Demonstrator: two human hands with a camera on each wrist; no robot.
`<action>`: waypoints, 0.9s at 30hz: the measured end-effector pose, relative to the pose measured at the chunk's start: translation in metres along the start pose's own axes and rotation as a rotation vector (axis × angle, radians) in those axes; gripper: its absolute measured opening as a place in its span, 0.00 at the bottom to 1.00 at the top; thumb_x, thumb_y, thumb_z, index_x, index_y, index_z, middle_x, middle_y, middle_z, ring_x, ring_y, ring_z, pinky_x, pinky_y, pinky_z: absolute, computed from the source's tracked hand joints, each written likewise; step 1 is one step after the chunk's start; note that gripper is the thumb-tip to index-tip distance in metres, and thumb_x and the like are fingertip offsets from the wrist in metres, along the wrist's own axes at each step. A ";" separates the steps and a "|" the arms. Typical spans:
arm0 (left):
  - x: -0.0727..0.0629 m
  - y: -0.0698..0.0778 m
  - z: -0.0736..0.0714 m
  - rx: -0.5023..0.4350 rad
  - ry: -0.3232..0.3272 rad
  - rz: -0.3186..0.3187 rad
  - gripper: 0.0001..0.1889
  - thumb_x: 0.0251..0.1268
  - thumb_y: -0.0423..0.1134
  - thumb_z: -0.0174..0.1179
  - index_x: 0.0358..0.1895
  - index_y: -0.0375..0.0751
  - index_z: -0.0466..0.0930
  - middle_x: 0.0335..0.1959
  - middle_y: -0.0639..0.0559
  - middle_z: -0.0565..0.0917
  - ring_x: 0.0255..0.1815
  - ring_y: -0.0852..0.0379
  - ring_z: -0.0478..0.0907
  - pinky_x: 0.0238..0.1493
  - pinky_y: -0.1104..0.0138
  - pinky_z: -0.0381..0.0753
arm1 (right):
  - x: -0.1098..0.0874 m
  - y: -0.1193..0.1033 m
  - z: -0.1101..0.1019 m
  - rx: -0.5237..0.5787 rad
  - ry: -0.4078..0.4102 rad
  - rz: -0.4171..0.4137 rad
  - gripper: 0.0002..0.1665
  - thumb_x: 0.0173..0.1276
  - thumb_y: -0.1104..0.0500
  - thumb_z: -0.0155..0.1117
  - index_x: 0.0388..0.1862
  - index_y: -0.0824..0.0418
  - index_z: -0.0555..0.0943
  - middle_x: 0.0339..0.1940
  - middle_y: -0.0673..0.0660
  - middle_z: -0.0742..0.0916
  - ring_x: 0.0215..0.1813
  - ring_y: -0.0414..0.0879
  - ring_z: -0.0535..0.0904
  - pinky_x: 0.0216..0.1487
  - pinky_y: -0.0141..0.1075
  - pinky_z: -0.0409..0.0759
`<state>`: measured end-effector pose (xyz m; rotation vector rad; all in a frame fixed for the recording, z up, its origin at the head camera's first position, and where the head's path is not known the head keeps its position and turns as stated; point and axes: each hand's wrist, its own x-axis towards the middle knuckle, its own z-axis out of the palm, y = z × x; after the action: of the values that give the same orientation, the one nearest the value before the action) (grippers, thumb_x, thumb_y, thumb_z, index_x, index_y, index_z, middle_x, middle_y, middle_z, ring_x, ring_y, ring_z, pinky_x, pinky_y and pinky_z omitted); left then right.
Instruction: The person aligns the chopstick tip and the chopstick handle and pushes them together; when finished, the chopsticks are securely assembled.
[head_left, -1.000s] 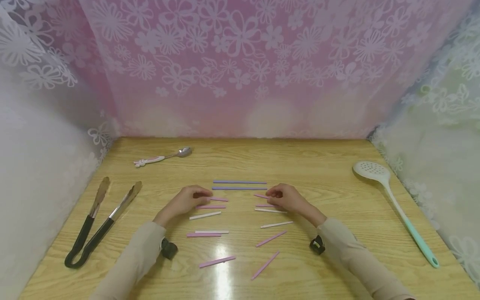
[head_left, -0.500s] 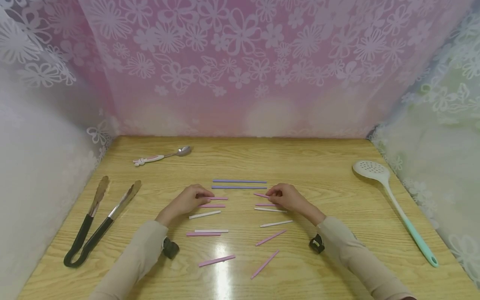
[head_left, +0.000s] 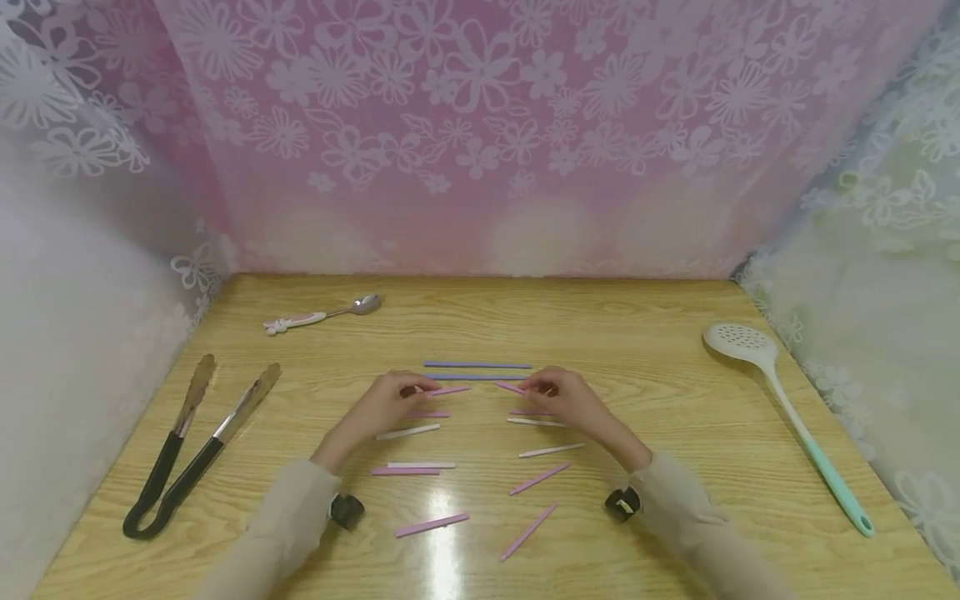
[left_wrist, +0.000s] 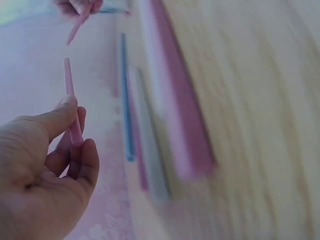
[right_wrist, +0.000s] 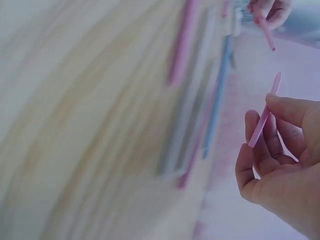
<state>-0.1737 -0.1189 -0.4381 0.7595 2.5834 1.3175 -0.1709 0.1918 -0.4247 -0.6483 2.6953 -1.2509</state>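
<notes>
My left hand (head_left: pixel 375 410) pinches a short pink stick (left_wrist: pixel 69 75) between thumb and fingers, its free end pointing right. Opposite it, my right hand (head_left: pixel 573 404) pinches another pink stick, the right-hand stick (right_wrist: pixel 261 127), with its tip pointing left. The two ends face each other with a gap between them, raised above the table in the wrist views. Just beyond the hands lie two long blue sticks (head_left: pixel 478 364), side by side. Below each hand is a loose column of short pink and white sticks, among them a white stick (head_left: pixel 408 432) and a pink stick (head_left: pixel 540 479).
Black-handled tongs (head_left: pixel 198 450) lie spread at the left. A spoon (head_left: pixel 322 315) with a decorated handle is at the back left. Along the right side lies a slotted skimmer (head_left: pixel 787 408) with a mint handle. Floral cloth (head_left: pixel 480 167) hangs behind the wooden table (head_left: pixel 637 317).
Both hands have lifted their pink sticks off the table and brought them nearer to each other, the left moving right and the right moving left. The other sticks lie as before.
</notes>
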 end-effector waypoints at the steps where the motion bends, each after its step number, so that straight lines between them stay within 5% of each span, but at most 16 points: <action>1: -0.001 0.003 0.000 -0.003 0.007 0.012 0.11 0.67 0.33 0.57 0.50 0.39 0.82 0.43 0.46 0.83 0.34 0.58 0.73 0.35 0.70 0.76 | -0.001 -0.004 0.000 0.001 0.006 -0.007 0.08 0.65 0.65 0.63 0.42 0.66 0.84 0.34 0.54 0.83 0.37 0.44 0.78 0.41 0.33 0.80; 12: -0.006 0.025 0.003 -0.081 0.071 0.044 0.11 0.66 0.36 0.58 0.49 0.41 0.83 0.41 0.51 0.82 0.37 0.56 0.72 0.38 0.68 0.74 | -0.010 -0.030 0.003 0.042 0.036 -0.011 0.08 0.66 0.61 0.64 0.42 0.61 0.84 0.35 0.51 0.83 0.38 0.43 0.79 0.42 0.36 0.79; 27: -0.009 0.030 -0.002 -0.045 0.088 0.043 0.11 0.66 0.36 0.59 0.49 0.43 0.83 0.44 0.52 0.82 0.43 0.56 0.74 0.45 0.64 0.77 | -0.011 -0.037 -0.003 0.060 0.058 -0.061 0.08 0.66 0.63 0.63 0.41 0.63 0.85 0.38 0.53 0.83 0.36 0.41 0.75 0.38 0.32 0.78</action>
<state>-0.1551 -0.1103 -0.4140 0.7696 2.6091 1.4478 -0.1488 0.1773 -0.3963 -0.7026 2.6914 -1.3798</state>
